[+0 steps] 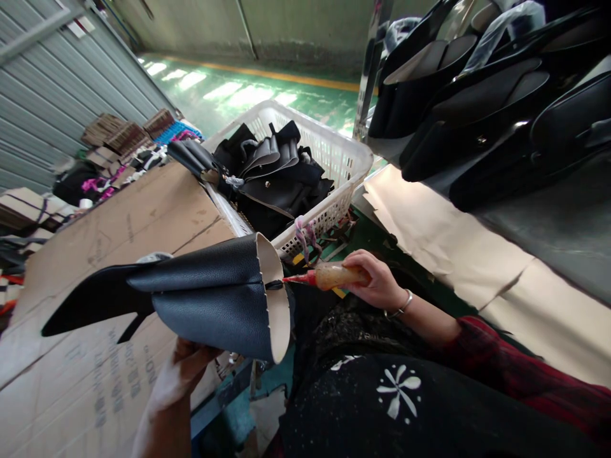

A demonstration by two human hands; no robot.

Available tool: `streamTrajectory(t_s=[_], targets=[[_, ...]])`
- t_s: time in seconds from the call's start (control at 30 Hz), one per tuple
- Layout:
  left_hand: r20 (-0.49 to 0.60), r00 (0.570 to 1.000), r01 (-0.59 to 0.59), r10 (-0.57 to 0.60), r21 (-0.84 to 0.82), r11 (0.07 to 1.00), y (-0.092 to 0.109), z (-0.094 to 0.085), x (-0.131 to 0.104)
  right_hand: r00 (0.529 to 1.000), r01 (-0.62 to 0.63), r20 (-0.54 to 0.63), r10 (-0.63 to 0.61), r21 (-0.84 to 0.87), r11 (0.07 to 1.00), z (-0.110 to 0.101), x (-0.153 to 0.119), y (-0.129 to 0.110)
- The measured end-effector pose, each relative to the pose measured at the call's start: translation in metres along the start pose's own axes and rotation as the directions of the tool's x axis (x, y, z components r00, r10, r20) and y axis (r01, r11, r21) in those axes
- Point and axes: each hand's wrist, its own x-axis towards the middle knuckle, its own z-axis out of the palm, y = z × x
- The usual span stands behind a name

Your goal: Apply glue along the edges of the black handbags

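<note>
A black leather piece, shaped like an open bag body with a pale lining and a long pointed flap, lies sideways above the cardboard. My left hand grips it from below, its fingers partly hidden under the leather. My right hand is wrapped round a squeeze bottle of amber contents with a red nozzle. The nozzle tip points left and meets or nearly meets the small dark seam end at the bag's open edge.
A white plastic basket full of black leather pieces stands ahead. Flattened cardboard covers the surface at left. Black bags fill a rack at upper right, above brown paper. Stacked pieces are at far left.
</note>
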Motion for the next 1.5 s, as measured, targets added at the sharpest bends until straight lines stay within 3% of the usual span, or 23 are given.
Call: streamTrajectory(t_s=[0.17, 0.33, 0.73, 0.87, 1.0, 1.17, 1.3, 1.5], targets=[[-0.025, 0.999, 0.047, -0.047, -0.004, 0.999, -0.002, -0.001, 0.001, 0.997, 0.056, 0.052, -0.057, 0.019, 0.998, 0.001, 0.0, 0.001], [0.022, 0.999, 0.037, -0.038, 0.021, 0.999, -0.004, -0.006, 0.001, 0.999, -0.022, -0.033, 0.022, -0.013, 1.0, 0.004, 0.001, 0.005], [0.018, 0.999, 0.039, -0.039, 0.019, 0.999, -0.012, -0.015, 0.002, 0.996, -0.055, 0.073, 0.051, 0.065, 0.996, 0.002, 0.0, -0.003], [0.012, 0.999, 0.034, -0.034, -0.005, 0.999, -0.014, -0.016, 0.002, 0.999, -0.035, 0.02, 0.035, 0.045, 0.998, 0.004, 0.004, -0.001], [0.037, 0.999, 0.034, -0.035, 0.023, 0.999, -0.011, -0.013, 0.0, 0.998, 0.003, 0.058, -0.006, 0.052, 0.999, 0.002, 0.004, 0.001], [-0.021, 1.0, -0.011, 0.012, 0.028, 1.0, -0.01, -0.007, -0.002, 0.998, -0.02, 0.066, 0.019, 0.014, 1.0, -0.004, 0.0, 0.003], [0.039, 0.999, 0.022, -0.023, 0.022, 0.999, -0.016, -0.012, -0.001, 0.999, -0.027, 0.021, 0.028, -0.01, 1.0, -0.007, 0.002, 0.002], [-0.001, 0.998, 0.057, -0.057, -0.019, 0.998, -0.019, -0.006, -0.012, 0.997, 0.005, 0.08, -0.006, 0.019, 1.0, -0.002, 0.001, -0.001]])
